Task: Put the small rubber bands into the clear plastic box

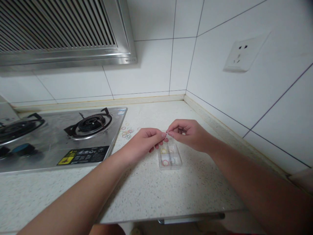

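Note:
My left hand [148, 138] and my right hand [190, 133] meet fingertip to fingertip above the counter. Pinched between them is a thin, whitish rubber band [167, 134], small and partly covered by the fingers. Just below the hands stands a clear plastic box [171, 167] split into compartments. Inside it, a yellow band [163, 151] lies in the far left compartment and a red band [165, 163] in the near left one. Paler bands show faintly on the right side. A loose pile of colored rubber bands [126, 133] lies left of my left hand.
A steel gas stove [117, 143] with black burners borders the pile on the left. Above it hangs a range hood [122, 52]. The speckled counter [146, 192] meets tiled walls at the back and right. A wall socket [241, 54] is at upper right.

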A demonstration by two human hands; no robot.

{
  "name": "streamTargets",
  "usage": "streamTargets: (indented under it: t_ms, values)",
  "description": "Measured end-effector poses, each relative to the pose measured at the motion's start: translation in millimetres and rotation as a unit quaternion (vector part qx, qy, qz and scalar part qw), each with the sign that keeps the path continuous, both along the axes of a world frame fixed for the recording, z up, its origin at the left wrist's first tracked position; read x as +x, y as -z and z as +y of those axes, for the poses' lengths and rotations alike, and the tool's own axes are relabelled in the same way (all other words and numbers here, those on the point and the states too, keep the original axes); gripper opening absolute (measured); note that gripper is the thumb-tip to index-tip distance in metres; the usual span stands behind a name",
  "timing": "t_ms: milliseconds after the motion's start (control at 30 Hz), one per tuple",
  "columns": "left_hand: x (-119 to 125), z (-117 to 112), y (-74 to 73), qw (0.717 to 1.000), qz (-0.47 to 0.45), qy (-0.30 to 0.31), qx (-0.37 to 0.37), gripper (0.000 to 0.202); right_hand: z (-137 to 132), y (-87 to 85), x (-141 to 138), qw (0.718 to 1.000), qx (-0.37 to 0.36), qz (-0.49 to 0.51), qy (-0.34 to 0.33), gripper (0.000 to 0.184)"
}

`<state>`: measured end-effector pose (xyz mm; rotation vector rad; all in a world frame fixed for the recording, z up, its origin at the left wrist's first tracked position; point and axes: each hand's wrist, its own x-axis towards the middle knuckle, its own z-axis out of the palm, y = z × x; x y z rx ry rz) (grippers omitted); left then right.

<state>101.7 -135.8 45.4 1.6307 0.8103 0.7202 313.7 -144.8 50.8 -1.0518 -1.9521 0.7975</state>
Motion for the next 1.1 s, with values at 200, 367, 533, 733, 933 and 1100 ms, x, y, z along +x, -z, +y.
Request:
streamTargets:
  t_ms: [200,367,533,733,933,1100]
  values:
    - [-1.0,-0.4,-0.7,1.000,0.002,-0.001,0.017,0.037,0.2,0.6,0.1,1.000,-0.007,0.003,-0.001,0.035]
    - [-1.2,-1.8,-4.4,0.999,0.002,-0.031,0.034,0.035,-0.5,-1.3,1.8,1.000,-0.013,0.004,-0.014,0.037]
    - [-1.0,-1.0,-4.5,0.997,-0.023,-0.061,0.048,0.034,-2.3,-2.4,3.4,0.999,-0.022,0.000,-0.033,0.035]
    - [-0.8,-0.3,-3.7,0.996,-0.024,-0.054,0.065,0.031,-2.1,-1.6,0.1,1.000,-0.010,-0.003,-0.019,0.033]
    - [-0.4,0.1,-2.4,0.994,-0.004,-0.045,0.095,0.031,-1.9,-1.5,-1.0,1.000,-0.008,0.003,-0.006,0.034]
    - [-0.2,0.0,-2.1,0.993,0.011,-0.035,0.116,0.029,-0.3,0.0,0.9,1.000,-0.004,0.004,-0.011,0.033]
